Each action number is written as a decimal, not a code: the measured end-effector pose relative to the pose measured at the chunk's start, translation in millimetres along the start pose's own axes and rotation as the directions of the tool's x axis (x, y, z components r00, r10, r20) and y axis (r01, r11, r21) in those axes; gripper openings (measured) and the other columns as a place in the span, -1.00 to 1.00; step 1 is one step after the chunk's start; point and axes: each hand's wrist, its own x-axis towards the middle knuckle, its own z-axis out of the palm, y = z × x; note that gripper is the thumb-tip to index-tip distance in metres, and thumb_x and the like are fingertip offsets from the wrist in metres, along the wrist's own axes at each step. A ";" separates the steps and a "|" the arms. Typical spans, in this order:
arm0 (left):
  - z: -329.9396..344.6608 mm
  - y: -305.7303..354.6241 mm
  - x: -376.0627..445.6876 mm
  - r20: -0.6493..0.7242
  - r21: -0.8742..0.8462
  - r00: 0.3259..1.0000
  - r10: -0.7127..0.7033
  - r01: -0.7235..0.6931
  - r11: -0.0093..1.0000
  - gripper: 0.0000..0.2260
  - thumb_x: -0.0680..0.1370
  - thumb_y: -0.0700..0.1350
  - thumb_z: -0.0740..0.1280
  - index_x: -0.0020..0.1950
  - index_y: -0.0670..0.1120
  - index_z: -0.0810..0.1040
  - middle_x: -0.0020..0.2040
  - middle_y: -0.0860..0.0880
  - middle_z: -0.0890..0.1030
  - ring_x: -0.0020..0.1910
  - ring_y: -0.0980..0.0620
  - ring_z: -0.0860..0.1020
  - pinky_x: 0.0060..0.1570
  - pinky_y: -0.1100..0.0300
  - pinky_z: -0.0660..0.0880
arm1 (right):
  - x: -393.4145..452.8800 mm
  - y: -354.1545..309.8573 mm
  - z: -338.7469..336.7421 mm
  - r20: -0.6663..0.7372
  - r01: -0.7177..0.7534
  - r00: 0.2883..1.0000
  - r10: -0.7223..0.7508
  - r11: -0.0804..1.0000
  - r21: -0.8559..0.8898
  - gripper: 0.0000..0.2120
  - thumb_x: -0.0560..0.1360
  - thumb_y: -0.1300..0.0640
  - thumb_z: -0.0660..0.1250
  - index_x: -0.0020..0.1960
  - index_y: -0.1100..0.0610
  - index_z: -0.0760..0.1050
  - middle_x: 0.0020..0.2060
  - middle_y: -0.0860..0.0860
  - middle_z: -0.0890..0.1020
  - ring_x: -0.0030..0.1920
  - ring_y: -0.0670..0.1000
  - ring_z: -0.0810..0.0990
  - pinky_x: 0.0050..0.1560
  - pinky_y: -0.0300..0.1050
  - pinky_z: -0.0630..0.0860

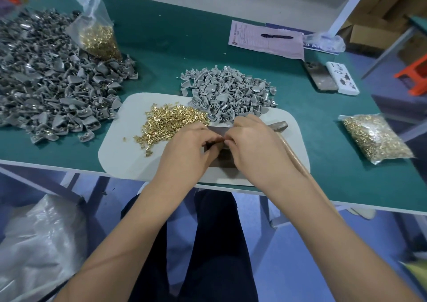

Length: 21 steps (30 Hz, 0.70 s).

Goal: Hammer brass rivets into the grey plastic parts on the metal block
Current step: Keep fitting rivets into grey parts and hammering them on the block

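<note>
While both hands meet over the metal block [220, 161], the fingertips come together right at its top face. The left hand [188, 148] has its fingers curled in, pinching something small and dark against the block, probably one grey plastic part, though the fingers hide most of it. The right hand [253, 144] mirrors it, thumb and forefinger pinched tight at the same spot; whether a rivet sits between them, I cannot tell. The block stands on a pale mat [120, 147] at the near edge of the green table [184, 36].

Just beside the right wrist lies the hammer [285, 140], its metal head on the mat and its wooden handle running back under the right forearm, gripped by neither hand. Left of the hands, a loose heap of brass rivets [168, 121] spreads across the mat. Behind the hands, touching the mat's far edge, sits a pile of light grey plastic parts [227, 91]. Far left, a much bigger heap of darker grey parts [50, 80] covers the table, with an open bag of rivets [98, 36] standing upright at its back. On the right lies a sealed rivet bag [375, 137], flat, well apart from the mat. Further back, a pen [277, 36] rests on a printed sheet [265, 39], and a phone [320, 76] lies beside a white box [342, 77].
</note>
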 end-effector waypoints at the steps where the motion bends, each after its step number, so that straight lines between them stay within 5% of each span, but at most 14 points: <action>1: 0.2 0.4 -0.3 -0.002 0.008 1.000 -0.009 0.009 1.000 -0.91 0.51 -0.12 0.46 -0.03 0.03 0.74 -0.20 0.07 0.53 -0.19 0.08 0.48 -0.16 0.06 0.48 | -1.0 1.8 -0.4 -0.010 -0.025 1.000 0.026 0.997 0.071 -0.84 0.61 0.20 0.31 0.01 0.14 0.68 -0.08 0.04 0.55 0.08 0.09 0.48 0.07 -0.03 0.42; 4: 0.1 0.7 -1.3 -0.017 0.052 0.999 -0.033 0.034 0.998 -0.91 0.52 -0.06 0.44 -0.02 0.07 0.72 -0.19 0.13 0.52 -0.15 0.10 0.47 -0.17 0.07 0.48 | -5.2 7.9 -0.3 -0.063 -0.104 0.990 0.127 0.950 0.294 -0.88 0.54 0.24 0.41 -0.05 0.15 0.73 -0.20 0.06 0.59 -0.07 0.08 0.53 -0.05 -0.10 0.36; 8: -1.2 4.7 -2.4 -0.042 0.148 0.999 -0.017 0.023 0.989 -0.92 0.53 -0.01 0.42 -0.03 0.11 0.71 -0.20 0.14 0.51 -0.10 0.09 0.45 -0.24 0.10 0.45 | -6.6 8.6 5.7 -0.100 -0.094 0.986 0.130 0.947 0.308 -0.89 0.51 0.26 0.44 -0.10 0.13 0.74 -0.27 0.04 0.56 -0.19 0.01 0.46 -0.16 -0.13 0.29; 12: -1.3 6.7 -2.2 -0.034 0.205 0.999 0.003 0.004 0.979 -0.93 0.54 0.00 0.42 -0.03 0.10 0.69 -0.20 0.15 0.50 -0.08 0.05 0.45 -0.22 0.09 0.45 | -15.5 18.6 7.2 -0.085 -0.176 0.967 0.242 0.865 0.470 -0.89 0.55 0.06 0.46 0.02 0.04 0.73 -0.14 -0.05 0.60 -0.16 -0.15 0.50 -0.03 -0.33 0.42; 14: 0.1 6.0 -1.7 -0.026 0.185 1.000 -0.006 0.010 0.983 -0.94 0.54 0.01 0.43 -0.04 0.10 0.69 -0.20 0.16 0.51 -0.09 0.07 0.45 -0.20 0.07 0.48 | -26.0 28.8 7.2 -0.189 -0.223 0.912 0.365 0.826 0.518 -0.85 0.57 -0.02 0.42 0.05 0.02 0.69 -0.09 -0.08 0.60 -0.06 -0.13 0.52 0.09 -0.29 0.43; 16: 2.1 6.5 -1.8 -0.034 0.155 0.999 -0.022 0.027 0.987 -0.95 0.53 0.01 0.43 -0.06 0.11 0.69 -0.19 0.16 0.53 -0.12 0.12 0.44 -0.21 0.11 0.47 | -38.0 45.2 10.6 -0.210 -0.394 0.841 0.499 0.830 0.395 -0.82 0.60 -0.05 0.35 0.08 0.02 0.65 -0.04 -0.01 0.60 0.09 0.03 0.49 0.18 -0.04 0.44; 18: 4.0 8.4 -1.6 -0.040 0.145 0.999 -0.029 0.035 0.989 -0.96 0.53 0.02 0.44 -0.07 0.13 0.69 -0.19 0.16 0.53 -0.14 0.16 0.44 -0.26 0.19 0.41 | -49.6 60.1 14.0 -0.062 -0.636 0.759 0.648 0.759 0.135 -0.68 0.59 -0.12 0.32 0.22 0.06 0.55 0.12 0.12 0.54 0.21 0.19 0.44 0.21 0.09 0.42; 21: 6.5 10.1 -0.5 -0.028 0.184 0.999 -0.025 0.030 0.982 -0.95 0.53 0.05 0.43 -0.07 0.14 0.69 -0.18 0.17 0.54 -0.10 0.17 0.41 -0.25 0.20 0.37 | -59.6 73.5 18.5 0.091 -0.685 0.723 0.685 0.728 -0.033 -0.66 0.63 -0.03 0.29 0.29 0.16 0.41 0.21 0.20 0.48 0.24 0.28 0.45 0.17 0.17 0.43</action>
